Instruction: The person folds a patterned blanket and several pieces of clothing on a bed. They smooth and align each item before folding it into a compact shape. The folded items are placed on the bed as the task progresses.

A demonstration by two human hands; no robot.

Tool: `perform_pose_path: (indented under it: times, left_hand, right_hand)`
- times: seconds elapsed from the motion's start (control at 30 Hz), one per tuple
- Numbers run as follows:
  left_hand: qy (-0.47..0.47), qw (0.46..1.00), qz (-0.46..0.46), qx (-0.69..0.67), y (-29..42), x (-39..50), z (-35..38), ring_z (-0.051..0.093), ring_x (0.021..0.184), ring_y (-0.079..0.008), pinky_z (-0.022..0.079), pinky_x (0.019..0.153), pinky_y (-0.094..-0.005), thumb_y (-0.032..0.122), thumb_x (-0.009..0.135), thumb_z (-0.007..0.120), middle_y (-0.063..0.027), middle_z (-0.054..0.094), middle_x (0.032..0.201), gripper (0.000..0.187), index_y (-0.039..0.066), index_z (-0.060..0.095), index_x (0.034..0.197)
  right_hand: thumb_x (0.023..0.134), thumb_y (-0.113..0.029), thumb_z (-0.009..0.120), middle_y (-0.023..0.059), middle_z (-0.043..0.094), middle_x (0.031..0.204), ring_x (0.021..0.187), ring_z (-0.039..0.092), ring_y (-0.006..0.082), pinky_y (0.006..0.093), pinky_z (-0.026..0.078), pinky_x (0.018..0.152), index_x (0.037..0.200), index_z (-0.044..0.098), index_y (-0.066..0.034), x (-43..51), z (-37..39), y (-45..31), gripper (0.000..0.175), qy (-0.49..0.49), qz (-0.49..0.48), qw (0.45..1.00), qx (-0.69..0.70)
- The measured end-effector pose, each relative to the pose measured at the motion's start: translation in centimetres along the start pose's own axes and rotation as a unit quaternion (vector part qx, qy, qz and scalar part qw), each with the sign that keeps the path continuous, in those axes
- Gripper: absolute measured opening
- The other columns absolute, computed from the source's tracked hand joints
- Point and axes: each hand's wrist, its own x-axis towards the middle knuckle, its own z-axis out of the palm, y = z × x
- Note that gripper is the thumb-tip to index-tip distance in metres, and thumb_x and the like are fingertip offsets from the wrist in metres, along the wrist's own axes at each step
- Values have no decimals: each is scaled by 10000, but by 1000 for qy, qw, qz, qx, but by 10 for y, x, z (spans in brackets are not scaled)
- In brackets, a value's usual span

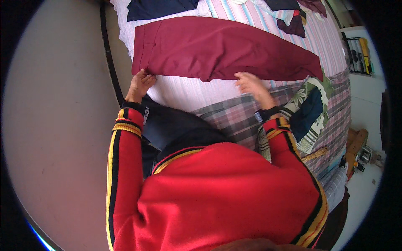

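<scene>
Maroon trousers (188,47) lie folded lengthwise across the bed in front of me, waistband to the left and leg hems to the right. My left hand (143,82) has its thumb and fingers on the near corner of the waistband. Farther along, my right hand (251,86) is beside the near edge of the trousers, blurred, with its fingers extended and nothing seen in them. A few creases cross the cloth near its middle.
Dark folded clothing (160,8) lies beyond the trousers, and more garments (292,25) are heaped at the far right. A patterned green and white cloth (309,116) rests on the plaid bedcover (232,116). A wall (59,109) rises at left.
</scene>
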Motion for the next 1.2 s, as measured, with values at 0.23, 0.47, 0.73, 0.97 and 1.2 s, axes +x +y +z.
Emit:
perform_pose_path:
  times: [0.23, 0.47, 0.73, 0.97, 1.2]
  left_hand:
    - [95, 993, -45, -55, 23, 12, 14, 426, 1232, -379, 400, 1021, -512, 334, 831, 701, -262, 310, 1388, 807, -25, 210, 1361]
    - [51, 996, 67, -14, 63, 29, -16, 602, 882, -303, 499, 860, -476, 260, 846, 651, -123, 582, 1032, 331, 67, 551, 1095]
    - [84, 986, 107, -94, 54, 28, -35, 570, 1053, -326, 481, 880, -512, 202, 846, 608, -99, 597, 1161, 377, 89, 547, 1200]
    - [30, 978, 175, -106, 85, 25, -50, 525, 1164, -297, 427, 987, -456, 231, 869, 608, -115, 558, 1268, 432, 47, 526, 1252]
    - [105, 969, 205, -91, 122, 12, -124, 505, 1174, -299, 412, 994, -467, 287, 875, 623, -109, 552, 1274, 446, 49, 536, 1241]
  right_hand:
    - [947, -487, 488, 42, 603, 762, 548, 487, 98, 268, 432, 563, 990, 576, -82, 52, 118, 7, 417, -68, 71, 979, 177]
    - [981, -392, 464, -10, 441, 546, 471, 408, 94, 256, 397, 518, 662, 435, -124, 22, 163, -20, 418, -41, -28, 993, 111]
    - [922, -434, 537, 37, 590, 637, 496, 506, 107, 228, 408, 506, 746, 618, -30, 26, 168, 29, 449, -22, 45, 996, -68]
    - [931, -442, 528, 53, 630, 825, 665, 559, 114, 239, 458, 607, 1074, 607, -31, 27, 167, 19, 442, -113, 0, 993, -23]
    - [960, -366, 496, 113, 648, 949, 782, 616, 154, 279, 524, 717, 1228, 515, -61, 19, 98, 4, 406, 94, 19, 991, 93]
